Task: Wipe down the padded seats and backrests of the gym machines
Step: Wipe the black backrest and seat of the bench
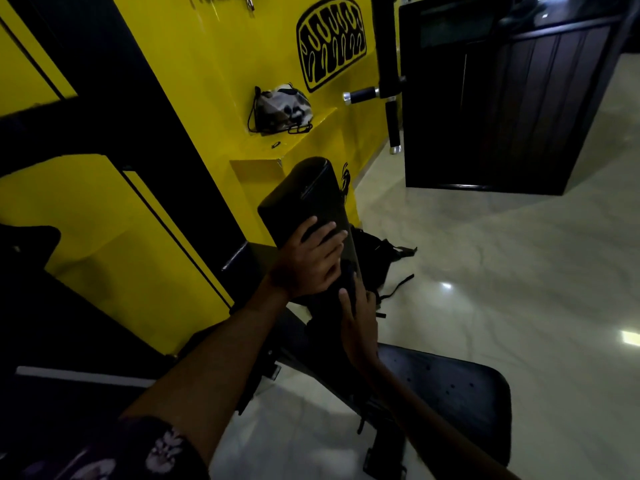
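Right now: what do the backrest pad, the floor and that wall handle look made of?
Backrest pad: black vinyl or leather-like cover, smooth with a dull sheen and a stitched seam; padding likely. Floor: polished marble-like tile, glossy, veined, mirroring lights. Handle: black, probably rubber or foam grip with a shiny metal end cap.

room: my way opens right of the backrest pad (pixel 304 199) over pale floor (pixel 502 271) | blocked: yellow wall (pixel 214 81) left of it, black bag (pixel 372 254) behind
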Tool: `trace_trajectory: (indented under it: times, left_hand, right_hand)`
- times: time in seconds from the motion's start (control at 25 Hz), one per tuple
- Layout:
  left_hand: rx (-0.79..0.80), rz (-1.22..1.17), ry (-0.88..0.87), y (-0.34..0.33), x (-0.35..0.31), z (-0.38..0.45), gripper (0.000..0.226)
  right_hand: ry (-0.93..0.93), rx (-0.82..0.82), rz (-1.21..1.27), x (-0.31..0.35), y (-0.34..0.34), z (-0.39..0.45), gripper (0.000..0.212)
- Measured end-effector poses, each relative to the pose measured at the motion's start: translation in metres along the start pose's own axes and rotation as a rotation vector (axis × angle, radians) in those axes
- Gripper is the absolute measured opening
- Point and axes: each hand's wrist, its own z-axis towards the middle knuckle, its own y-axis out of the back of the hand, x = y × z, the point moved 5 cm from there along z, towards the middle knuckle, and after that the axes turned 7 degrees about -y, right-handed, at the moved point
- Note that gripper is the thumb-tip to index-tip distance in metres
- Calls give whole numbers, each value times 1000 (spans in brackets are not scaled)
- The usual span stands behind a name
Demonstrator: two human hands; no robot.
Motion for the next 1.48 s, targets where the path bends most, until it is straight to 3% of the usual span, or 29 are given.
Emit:
trace_trajectory:
  times: [0.08,0.24,0.48,0.64,0.68,0.88,0.92,1.04,1.12,1.24,1.36,1.48]
  left_hand:
    - [-14,10,17,0,2,0,23]
    - [-42,38,81,-2,0,-1,25]
    - [0,86,100,-6,-3,-5,26]
    - [12,113,114,-9,-4,-4,26]
    - [9,118,116,-10,-3,-3,26]
    - [-3,134,113,-10,-4,-3,27]
    - [4,132,115,-10,-4,-3,27]
    - [3,130,120,-9,-4,-4,27]
    - [5,133,117,-10,-3,-5,27]
    - [15,142,118,-11,-3,-6,27]
    - [25,141,113,-11,-5,-5,28]
    - [28,149,110,-11,-3,-5,27]
  right_hand:
    - [71,9,-13,-16,-1,-4,62]
    - [-172,22,7,-41,5,19,49]
    - [82,-7,55,-25,0,-16,50]
    - [-271,-3,79,-54,-2,19,50]
    - [-285,-7,46,-51,-2,30,50]
    - [116,-21,-53,-25,2,3,62]
    - [127,-13,-80,-35,1,-2,62]
    - [-108,12,-47,-54,3,21,52]
    - [-159,20,-14,-40,7,43,50]
    - [17,-21,20,-7,12,36,51]
    - [156,-17,-23,-27,4,7,54]
    - [-99,10,8,-59,2,28,50]
